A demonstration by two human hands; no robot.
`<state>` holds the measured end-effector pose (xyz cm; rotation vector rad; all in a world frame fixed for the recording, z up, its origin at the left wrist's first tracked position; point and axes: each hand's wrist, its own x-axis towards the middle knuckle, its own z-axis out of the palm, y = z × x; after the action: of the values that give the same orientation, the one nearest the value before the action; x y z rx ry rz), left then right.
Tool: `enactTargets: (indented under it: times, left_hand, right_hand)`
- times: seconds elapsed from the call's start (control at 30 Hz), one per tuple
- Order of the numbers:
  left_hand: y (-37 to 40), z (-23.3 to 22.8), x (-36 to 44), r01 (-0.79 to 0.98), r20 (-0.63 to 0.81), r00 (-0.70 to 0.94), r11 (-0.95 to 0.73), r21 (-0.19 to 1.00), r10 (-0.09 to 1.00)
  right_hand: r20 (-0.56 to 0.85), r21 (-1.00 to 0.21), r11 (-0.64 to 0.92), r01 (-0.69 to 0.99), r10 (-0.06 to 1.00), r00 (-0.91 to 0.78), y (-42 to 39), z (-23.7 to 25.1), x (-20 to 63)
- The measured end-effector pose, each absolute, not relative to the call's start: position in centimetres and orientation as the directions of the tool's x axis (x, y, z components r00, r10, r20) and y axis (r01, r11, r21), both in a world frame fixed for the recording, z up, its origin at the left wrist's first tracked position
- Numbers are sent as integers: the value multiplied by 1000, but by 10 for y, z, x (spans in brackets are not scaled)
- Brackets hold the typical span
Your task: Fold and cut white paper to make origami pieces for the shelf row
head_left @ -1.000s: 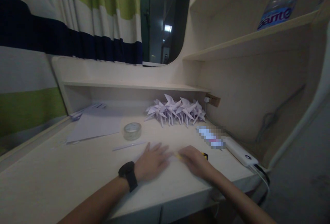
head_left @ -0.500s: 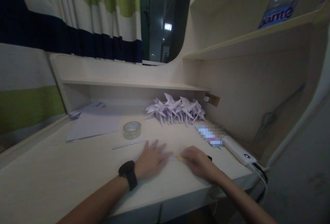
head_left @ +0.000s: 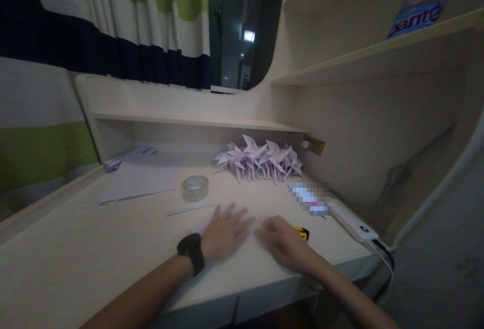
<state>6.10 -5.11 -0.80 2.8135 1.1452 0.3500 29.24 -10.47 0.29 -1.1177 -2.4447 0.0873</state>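
Note:
My left hand (head_left: 226, 229) lies flat on the pale desk (head_left: 94, 253) with its fingers spread, a black watch (head_left: 192, 252) on the wrist. My right hand (head_left: 284, 243) rests just to its right, fingers curled and blurred by motion. A small yellow and black object (head_left: 303, 233) shows just behind the right hand; whether the hand grips it is unclear. What lies under the two hands is too faint to make out. A thin white strip (head_left: 189, 210) lies just beyond the left hand.
A roll of clear tape (head_left: 195, 188) and a sheet of paper (head_left: 139, 180) lie at the back left. Several folded white paper figures (head_left: 260, 160) stand under the low shelf. A white power bank (head_left: 353, 220) with a cable sits at the right edge. A water bottle (head_left: 421, 1) stands on the upper shelf.
My right hand has slid slightly, uncovering more of the yellow and black object behind it. My left hand stays flat in the same place. The view has shifted a little.

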Motion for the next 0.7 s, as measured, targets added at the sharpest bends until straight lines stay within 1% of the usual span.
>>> enactTargets:
  times: [0.07,0.33,0.57,0.63,0.7]
  left_hand:
    - [-51,-8,61,679,179,694,-716,160,698]
    - [-51,-7,62,685,165,692,-711,160,703]
    - [-51,-7,62,685,168,690,-710,164,704]
    - [-51,-8,62,687,171,687,-708,163,706]
    - [-51,-9,62,687,176,685,-708,164,706]
  right_hand:
    - [373,-229,668,708,732,-570,-109,5,289]
    - [390,-283,675,681,730,-561,-108,4,286]
    - [386,-293,669,683,737,-555,-107,3,285]
    - [405,-294,648,702,750,-523,-106,0,286]
    - [438,-284,597,750,777,-453,-103,-4,287]
